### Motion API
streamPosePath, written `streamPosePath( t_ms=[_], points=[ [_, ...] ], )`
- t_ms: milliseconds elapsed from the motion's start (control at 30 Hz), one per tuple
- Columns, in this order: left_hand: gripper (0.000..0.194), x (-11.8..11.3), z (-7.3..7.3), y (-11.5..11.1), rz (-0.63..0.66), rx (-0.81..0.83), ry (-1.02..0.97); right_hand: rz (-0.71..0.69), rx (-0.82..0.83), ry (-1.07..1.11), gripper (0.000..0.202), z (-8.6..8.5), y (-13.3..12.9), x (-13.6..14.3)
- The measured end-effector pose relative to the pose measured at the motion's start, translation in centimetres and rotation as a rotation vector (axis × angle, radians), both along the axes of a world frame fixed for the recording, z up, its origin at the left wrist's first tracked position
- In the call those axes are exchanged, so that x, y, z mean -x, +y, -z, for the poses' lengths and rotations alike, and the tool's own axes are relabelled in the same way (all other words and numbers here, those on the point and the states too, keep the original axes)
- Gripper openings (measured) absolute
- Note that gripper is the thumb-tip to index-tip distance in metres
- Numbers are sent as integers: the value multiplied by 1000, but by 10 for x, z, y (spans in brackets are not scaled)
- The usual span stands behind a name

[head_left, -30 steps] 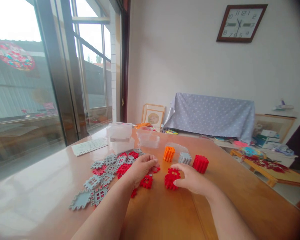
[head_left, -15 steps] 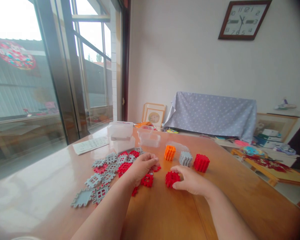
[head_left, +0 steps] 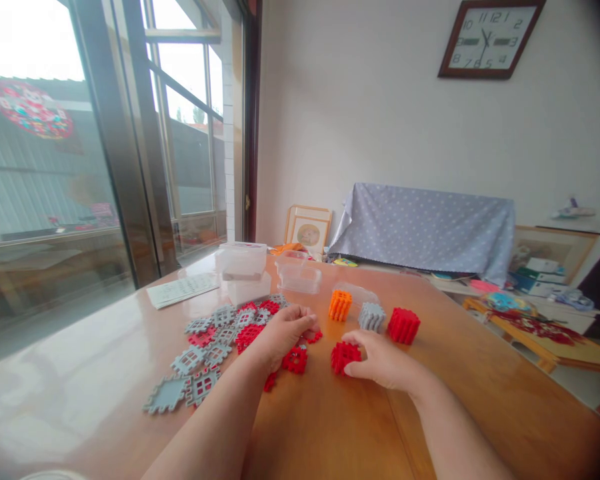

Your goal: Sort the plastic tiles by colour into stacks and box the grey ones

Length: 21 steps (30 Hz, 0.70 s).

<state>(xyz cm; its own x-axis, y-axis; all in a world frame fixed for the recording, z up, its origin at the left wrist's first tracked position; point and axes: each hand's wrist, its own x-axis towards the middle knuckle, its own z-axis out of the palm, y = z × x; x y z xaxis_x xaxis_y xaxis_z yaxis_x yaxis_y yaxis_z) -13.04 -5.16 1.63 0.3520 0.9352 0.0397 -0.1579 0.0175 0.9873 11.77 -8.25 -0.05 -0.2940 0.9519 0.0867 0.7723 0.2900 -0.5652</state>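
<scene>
My right hand (head_left: 380, 360) grips a short stack of red interlocking plastic tiles (head_left: 344, 358) on the table, thumb at the near side and fingers at the far side. My left hand (head_left: 291, 330) is closed, its fingertips pinched together over the right end of the loose tiles; what they hold is hidden. Just below it lies a red tile with a round hole (head_left: 295, 360). Under my left wrist and to its left spread grey window tiles (head_left: 189, 360), red tiles (head_left: 249, 337) and a grey frame tile (head_left: 165, 395).
Behind my right hand stand an orange stack (head_left: 340, 306), a grey stack (head_left: 371, 317) and a larger red stack (head_left: 404, 325). Farther back are white plastic boxes (head_left: 243, 260), a clear tray (head_left: 300, 280) and a printed sheet (head_left: 183, 291). All rest on the wooden table (head_left: 330, 433).
</scene>
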Motion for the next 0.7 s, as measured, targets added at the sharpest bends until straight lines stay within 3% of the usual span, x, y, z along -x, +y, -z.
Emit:
streamPosePath(
  t_ms=[200, 433, 700],
  points=[
    [32, 1, 1, 1, 12, -6, 9, -6, -5, -20, 40, 5, 2, -1],
    [33, 1, -2, -1, 0, -9, 9, 21, -56, 1, 42, -1, 0, 3],
    [34, 1, -2, -1, 3, -17, 10, -63, -22, -18, 38, 0, -1, 6]
  ],
)
